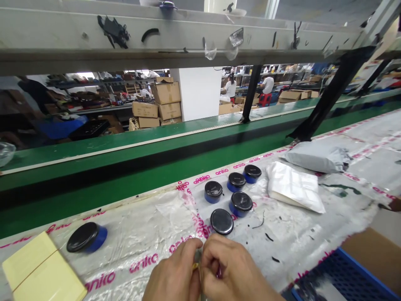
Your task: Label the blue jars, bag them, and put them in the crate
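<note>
two bare hands meet at the bottom edge, knuckles up: the left hand [177, 269] has its fingers drawn closed around a small piece [196, 266], and the right hand [233, 269] is curled in tight against it, though whether its fingers grip the same piece i cannot tell. that piece sits between the two hands, over the near part of the table; only a yellow bit and a greyish bit show, the rest being hidden, so its full shape is unclear.

just beyond the fingertips lies a round black disc [222, 221], glossy on its face, with a thin pale gleam along the rim. past it, four black-topped blue rounds [241, 203] stand near one another, smooth and shiny on top, with deep blue sides. another blue round [87, 237] lies well apart to the left, beside a yellow paper stack [44, 267] crossed by a thin dark line. a white packet [294, 186] and a grey bag [316, 156] rest to the right on the pink-printed sheet [125, 234].
</note>
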Demonstrator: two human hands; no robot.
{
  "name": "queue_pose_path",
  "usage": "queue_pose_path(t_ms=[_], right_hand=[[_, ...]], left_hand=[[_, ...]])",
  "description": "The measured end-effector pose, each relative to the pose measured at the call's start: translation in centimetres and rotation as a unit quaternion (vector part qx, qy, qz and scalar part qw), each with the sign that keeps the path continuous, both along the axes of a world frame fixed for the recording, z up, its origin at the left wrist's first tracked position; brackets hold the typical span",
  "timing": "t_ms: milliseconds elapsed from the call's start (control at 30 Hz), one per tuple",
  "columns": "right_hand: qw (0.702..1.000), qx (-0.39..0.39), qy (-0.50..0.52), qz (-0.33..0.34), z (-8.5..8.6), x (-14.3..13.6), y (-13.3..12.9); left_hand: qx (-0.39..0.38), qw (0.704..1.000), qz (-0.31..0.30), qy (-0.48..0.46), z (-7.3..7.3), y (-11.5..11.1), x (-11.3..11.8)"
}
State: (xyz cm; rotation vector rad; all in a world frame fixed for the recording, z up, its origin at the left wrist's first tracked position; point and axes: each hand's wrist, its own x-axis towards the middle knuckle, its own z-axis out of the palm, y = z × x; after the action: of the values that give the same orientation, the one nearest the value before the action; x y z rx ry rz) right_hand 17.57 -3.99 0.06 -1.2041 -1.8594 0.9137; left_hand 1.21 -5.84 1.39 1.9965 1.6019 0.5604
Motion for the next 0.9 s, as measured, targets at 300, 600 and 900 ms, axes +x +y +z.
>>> queue_pose_path(t_ms=[300,600,900], right_hand=[[0.938,-0.296,0.177,-0.036,1.4,1.5,0.4],[0.942,-0.233,0.204,-0.126,1.8,4.3,0.7],[0.956,-0.154,0.164,-0.191,-0.3,7.5,1.8]], left_hand=[[-0.003,0.994,0.034,0.100,0.4,1.0,-3.4],[0.208,0.968,-0.079,0.116,1.2,3.0,-1.1],[0.073,0.990,-0.111,0.053,0.4,6.5,3.7]])
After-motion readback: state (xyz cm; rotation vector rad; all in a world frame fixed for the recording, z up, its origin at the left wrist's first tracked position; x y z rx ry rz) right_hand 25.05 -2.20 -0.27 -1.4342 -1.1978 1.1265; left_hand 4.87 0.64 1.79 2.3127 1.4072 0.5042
